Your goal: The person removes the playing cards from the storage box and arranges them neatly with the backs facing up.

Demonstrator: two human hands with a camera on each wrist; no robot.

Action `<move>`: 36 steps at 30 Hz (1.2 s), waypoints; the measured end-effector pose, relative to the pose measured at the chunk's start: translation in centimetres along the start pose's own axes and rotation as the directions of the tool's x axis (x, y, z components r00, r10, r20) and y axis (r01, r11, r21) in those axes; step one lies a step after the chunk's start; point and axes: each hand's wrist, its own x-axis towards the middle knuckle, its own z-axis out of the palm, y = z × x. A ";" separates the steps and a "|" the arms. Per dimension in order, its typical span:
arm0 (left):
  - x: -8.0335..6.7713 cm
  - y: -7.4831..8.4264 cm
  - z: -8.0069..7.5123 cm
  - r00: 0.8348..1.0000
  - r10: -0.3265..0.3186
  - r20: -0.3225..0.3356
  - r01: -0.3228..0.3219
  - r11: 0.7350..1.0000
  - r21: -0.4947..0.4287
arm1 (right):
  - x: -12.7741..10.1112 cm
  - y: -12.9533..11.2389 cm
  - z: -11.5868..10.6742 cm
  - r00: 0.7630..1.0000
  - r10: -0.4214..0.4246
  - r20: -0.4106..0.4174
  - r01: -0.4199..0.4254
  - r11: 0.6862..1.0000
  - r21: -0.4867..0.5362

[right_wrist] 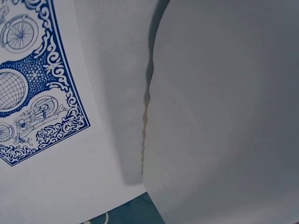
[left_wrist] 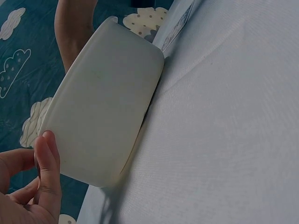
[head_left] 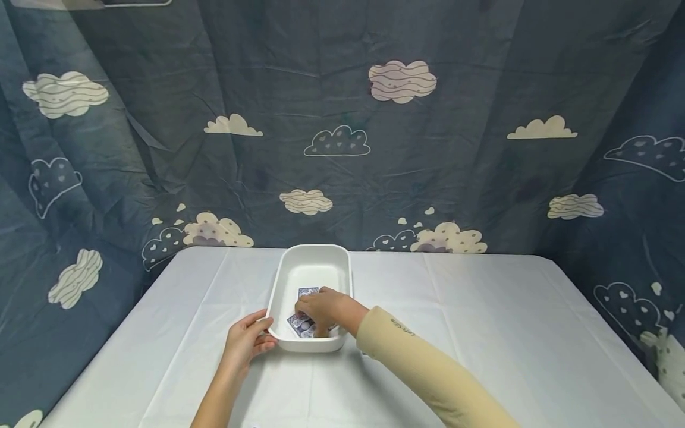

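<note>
White rectangular tray (head_left: 283, 279) with rounded corners on white tablecloth (head_left: 481, 333), blue-backed playing cards (head_left: 301, 324) inside showing bicycle-and-globe scrollwork, right hand (head_left: 323, 309) curled over cards, left hand (head_left: 246, 342) gripping tray's near corner, sleeve lettering (head_left: 402, 328) unreadable.
</note>
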 end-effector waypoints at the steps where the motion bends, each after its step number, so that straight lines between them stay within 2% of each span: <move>1: 0.0 0.0 0.0 1.000 0.002 0.000 -0.002 1.000 -0.001 | 0.0 0.0 -0.1 1.000 -0.002 -0.001 0.002 1.000 0.000; 9: -0.2 -0.1 0.0 1.000 0.002 0.003 -0.002 1.000 0.012 | 0.1 -0.1 0.0 0.995 0.070 0.068 -0.071 0.997 0.012; 17: -0.2 0.0 0.1 1.000 0.007 0.002 -0.007 1.000 0.010 | 0.1 0.0 0.4 0.984 0.149 0.100 -0.153 0.988 0.033; 24: -0.1 0.1 -0.1 1.000 0.001 0.002 -0.002 1.000 0.002 | -0.1 0.2 0.6 0.991 0.120 0.060 -0.122 0.992 0.028; 32: -0.1 0.1 0.0 1.000 0.007 -0.007 -0.007 1.000 0.020 | -0.8 0.0 0.8 0.998 0.056 -0.027 -0.056 0.998 0.011; 36: -0.1 0.1 0.0 1.000 0.010 -0.002 -0.010 1.000 0.022 | -1.0 -0.1 0.9 0.999 0.039 -0.035 -0.038 0.999 0.007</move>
